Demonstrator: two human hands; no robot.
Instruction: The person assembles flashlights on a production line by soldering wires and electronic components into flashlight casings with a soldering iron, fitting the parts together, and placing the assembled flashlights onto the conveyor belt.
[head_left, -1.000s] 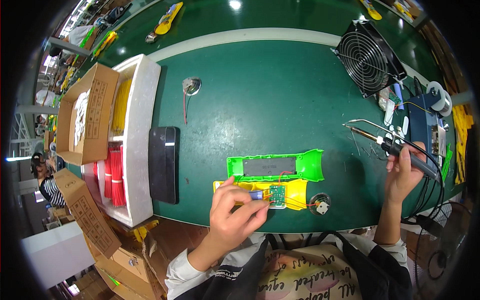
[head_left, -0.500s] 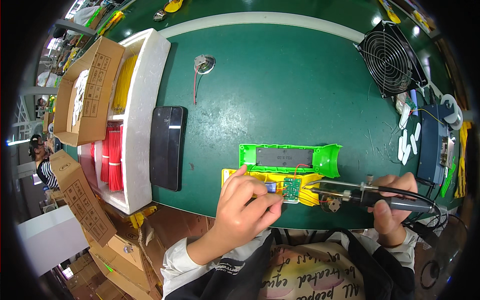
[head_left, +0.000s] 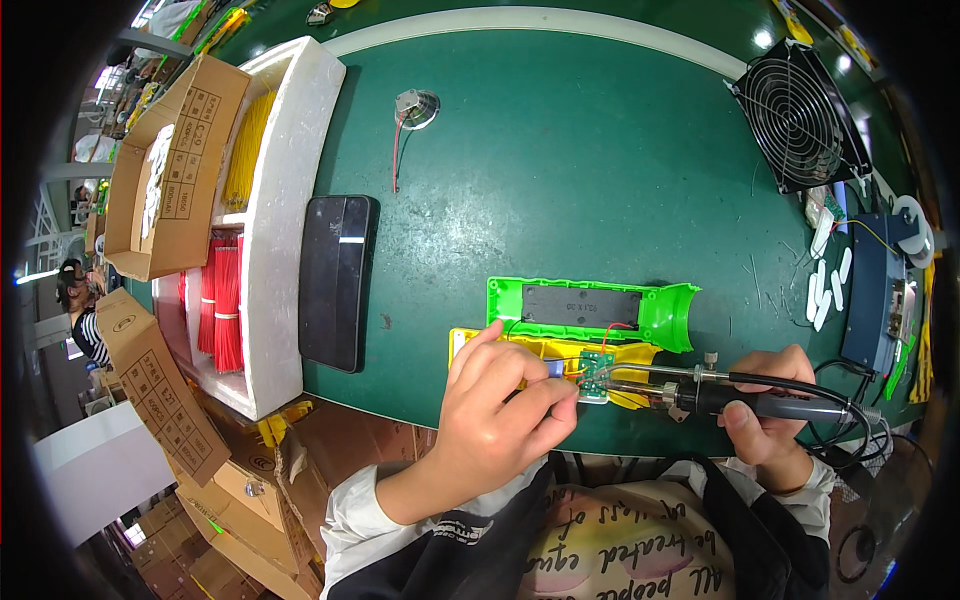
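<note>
Right hand: I grasp the black-handled metal soldering iron.
Left hand: pinched beside small green circuit board, contents unclear.
Iron: keep steady.

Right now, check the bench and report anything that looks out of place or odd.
Thin bits like wire offcuts lie loose on the green bench, left of the white strips, like stray litter. A small dark smudge right of the black slab mars the surface. Nothing looks clearly damaged.

Green workbench, white foam box at left, flat black slab beside it, silver disc, green casing half, yellow casing half alongside, black fan, loose white strips, blue unit.
</note>
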